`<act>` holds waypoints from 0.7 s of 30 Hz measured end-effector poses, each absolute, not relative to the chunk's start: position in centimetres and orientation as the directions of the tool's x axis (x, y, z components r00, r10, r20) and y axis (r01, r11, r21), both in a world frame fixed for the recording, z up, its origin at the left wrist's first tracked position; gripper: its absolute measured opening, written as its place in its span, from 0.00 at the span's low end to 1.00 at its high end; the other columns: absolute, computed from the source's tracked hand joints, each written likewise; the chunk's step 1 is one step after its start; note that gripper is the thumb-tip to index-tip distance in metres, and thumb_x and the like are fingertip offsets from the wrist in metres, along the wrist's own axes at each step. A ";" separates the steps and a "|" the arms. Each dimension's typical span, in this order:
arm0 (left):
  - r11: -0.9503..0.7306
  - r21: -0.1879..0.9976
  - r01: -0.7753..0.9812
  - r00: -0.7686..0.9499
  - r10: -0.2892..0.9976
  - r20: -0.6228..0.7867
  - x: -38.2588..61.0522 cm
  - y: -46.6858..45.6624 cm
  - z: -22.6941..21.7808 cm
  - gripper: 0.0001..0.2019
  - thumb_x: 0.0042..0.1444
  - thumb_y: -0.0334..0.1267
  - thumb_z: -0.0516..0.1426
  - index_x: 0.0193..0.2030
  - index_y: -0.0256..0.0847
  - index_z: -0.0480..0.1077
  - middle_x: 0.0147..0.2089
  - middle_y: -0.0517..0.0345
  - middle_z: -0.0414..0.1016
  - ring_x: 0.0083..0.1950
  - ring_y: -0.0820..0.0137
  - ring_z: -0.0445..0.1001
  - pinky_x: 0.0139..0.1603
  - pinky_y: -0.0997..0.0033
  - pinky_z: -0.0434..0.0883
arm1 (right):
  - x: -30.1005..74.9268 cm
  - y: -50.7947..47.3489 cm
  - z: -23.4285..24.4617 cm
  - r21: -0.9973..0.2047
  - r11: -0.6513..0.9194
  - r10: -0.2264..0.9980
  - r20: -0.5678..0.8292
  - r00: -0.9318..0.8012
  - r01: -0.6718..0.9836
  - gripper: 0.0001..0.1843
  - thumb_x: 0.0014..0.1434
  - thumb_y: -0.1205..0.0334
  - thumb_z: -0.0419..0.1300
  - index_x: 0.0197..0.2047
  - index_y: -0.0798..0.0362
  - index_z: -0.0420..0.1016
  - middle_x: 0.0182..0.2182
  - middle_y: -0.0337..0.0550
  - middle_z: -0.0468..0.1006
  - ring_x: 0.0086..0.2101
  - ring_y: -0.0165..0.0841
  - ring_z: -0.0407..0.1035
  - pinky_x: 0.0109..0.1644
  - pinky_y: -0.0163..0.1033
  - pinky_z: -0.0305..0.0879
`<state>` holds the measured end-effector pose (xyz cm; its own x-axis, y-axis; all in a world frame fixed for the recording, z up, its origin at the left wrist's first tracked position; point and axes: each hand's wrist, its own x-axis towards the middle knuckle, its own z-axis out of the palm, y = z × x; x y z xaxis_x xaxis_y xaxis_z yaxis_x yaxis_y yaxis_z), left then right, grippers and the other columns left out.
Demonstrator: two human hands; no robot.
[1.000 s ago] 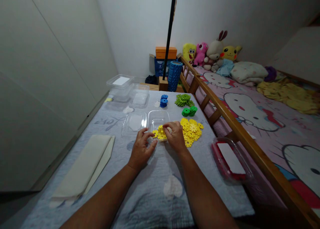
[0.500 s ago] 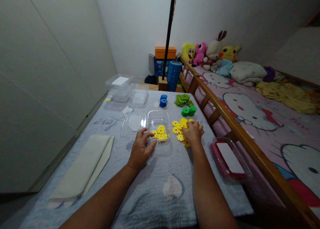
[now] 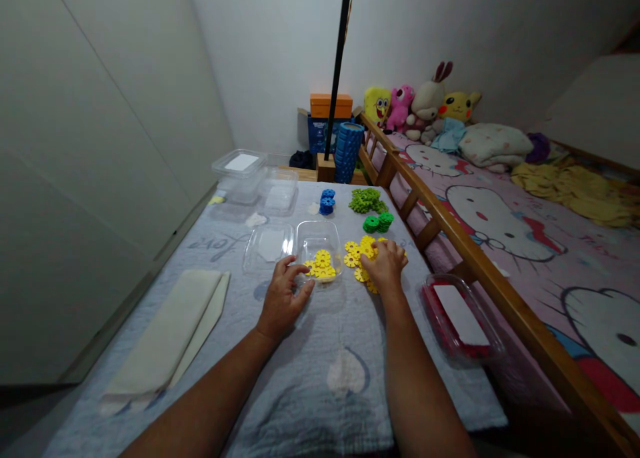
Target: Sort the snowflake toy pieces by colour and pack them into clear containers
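A clear plastic container holds several yellow snowflake discs. My left hand is at its near left corner, thumb and fingers bent around the edge. To the right, a loose pile of yellow snowflake discs lies on the cloth. My right hand reaches into this pile from above, its fingers curled in on the yellow discs; the fingertips are partly hidden. The clear lid with a white label lies just left of the container.
Blue discs, dark green discs and a lime-green heap sit farther back. Clear containers stand at back left. A red-filled labelled box lies by the bed rail. Folded beige cloth is at left.
My right hand has shifted slightly left within the yellow pile. My left hand stays at the container's corner, and the view has moved a little.
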<state>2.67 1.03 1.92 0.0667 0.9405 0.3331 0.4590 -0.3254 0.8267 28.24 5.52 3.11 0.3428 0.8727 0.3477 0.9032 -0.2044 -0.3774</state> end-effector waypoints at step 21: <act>-0.329 0.825 0.460 0.061 0.938 0.341 2.7 1.1 1.6 0.11 0.60 0.45 0.59 0.46 0.42 0.75 0.62 0.44 0.65 0.62 0.55 0.71 0.45 0.62 0.79 | 25.4 4.9 4.9 -0.470 0.075 0.879 0.447 0.163 0.880 0.16 0.62 0.60 0.60 0.51 0.51 0.80 0.55 0.50 0.74 0.55 0.46 0.62 0.62 0.51 0.55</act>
